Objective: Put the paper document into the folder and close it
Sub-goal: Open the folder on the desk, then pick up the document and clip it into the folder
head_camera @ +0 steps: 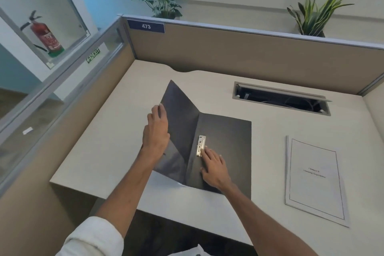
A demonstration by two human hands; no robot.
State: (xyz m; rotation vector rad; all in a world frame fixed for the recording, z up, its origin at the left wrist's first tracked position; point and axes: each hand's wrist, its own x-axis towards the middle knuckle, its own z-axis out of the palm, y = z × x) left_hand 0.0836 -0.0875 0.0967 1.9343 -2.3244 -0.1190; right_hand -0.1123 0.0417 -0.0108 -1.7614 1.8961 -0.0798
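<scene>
Cubicle desk [116, 135], pale top, beige partitions on the left and far sides, fills the centre of the frame. Left hand [156, 131], at centre left, grips the raised front cover of the dark folder [224, 141], fingers curled over its outer edge; judged purpose: to keep the cover propped so the inside stays accessible. Back cover lies flat on the desk. Right hand [216, 167], lower centre, rests on that back cover with fingers loosely spread, holding nothing; fingertips touch the metal fastener [201, 145] by the spine, apparently to ready it. Paper document [315, 178] lies flat at lower right, well apart from both hands, not yet in the folder
</scene>
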